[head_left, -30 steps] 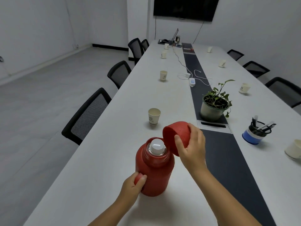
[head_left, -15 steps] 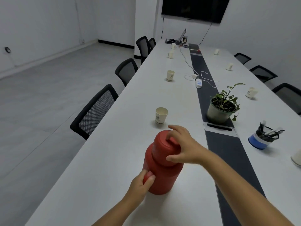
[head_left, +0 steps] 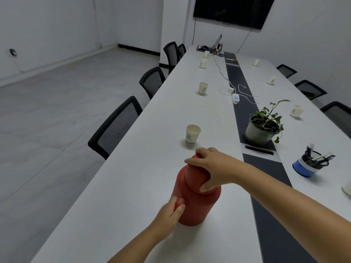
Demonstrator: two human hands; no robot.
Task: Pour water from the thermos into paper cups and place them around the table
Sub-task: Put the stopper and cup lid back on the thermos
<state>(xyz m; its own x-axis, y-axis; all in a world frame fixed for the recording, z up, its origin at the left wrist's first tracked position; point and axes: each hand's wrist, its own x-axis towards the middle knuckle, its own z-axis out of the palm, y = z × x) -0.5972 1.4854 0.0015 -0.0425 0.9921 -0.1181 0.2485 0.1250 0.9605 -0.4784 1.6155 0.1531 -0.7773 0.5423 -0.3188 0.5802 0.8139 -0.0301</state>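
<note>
Cap (head_left: 195, 175) back on thermos (head_left: 195, 204) since a second ago. Right hand (head_left: 214, 169) grips cap from above; left hand (head_left: 171, 215) holds handle, mostly hidden. Thermos upright on counter (head_left: 133, 177), nearest paper cup (head_left: 192, 134) just beyond.

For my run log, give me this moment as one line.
phase: capping thermos | right hand: grips cap | left hand: holds thermos handle | nearest paper cup: upright

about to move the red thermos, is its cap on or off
On. The red cap sits over the neck of the red plastic thermos, gripped by the right hand. Whether it is screwed tight cannot be told.
</note>
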